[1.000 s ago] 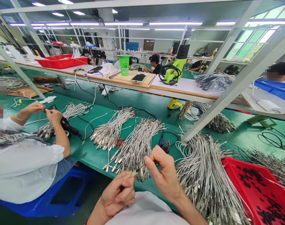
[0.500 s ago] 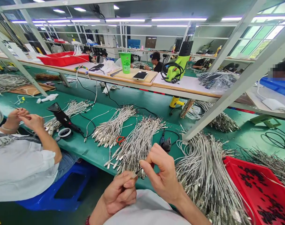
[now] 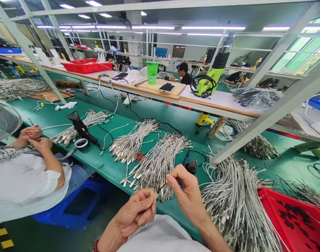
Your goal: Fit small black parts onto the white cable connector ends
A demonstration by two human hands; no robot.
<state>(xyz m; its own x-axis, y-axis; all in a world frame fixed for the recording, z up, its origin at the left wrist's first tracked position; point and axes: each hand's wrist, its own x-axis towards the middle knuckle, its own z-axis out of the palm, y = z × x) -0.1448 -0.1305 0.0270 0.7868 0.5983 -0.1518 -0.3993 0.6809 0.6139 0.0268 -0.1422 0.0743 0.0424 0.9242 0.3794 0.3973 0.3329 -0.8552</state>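
Low in the head view, my left hand (image 3: 138,208) is closed, pinching the pale end of a cable (image 3: 155,196) between thumb and forefinger. Thin dark and reddish wires (image 3: 163,186) stick out of that end toward my right hand (image 3: 187,190). The thumb and forefinger of my right hand are pinched on the tips of these wires. Most of the cable is hidden behind my left hand. Just beyond my hands lies a bundle of grey-white cables (image 3: 162,157) with metal plugs toward me. A larger cable pile (image 3: 233,196) lies right of my right hand.
A red tray (image 3: 278,224) with small black pieces stands at the right. A black hot-air gun (image 3: 82,129) and a tape roll (image 3: 81,144) lie left, near a co-worker's hands (image 3: 35,136). A slanted white post (image 3: 254,126) rises from the green table (image 3: 109,178).
More of the wires now shows between my hands, with a reddish strand visible. My right hand has moved slightly away from my left. The camera view has shifted a little left.
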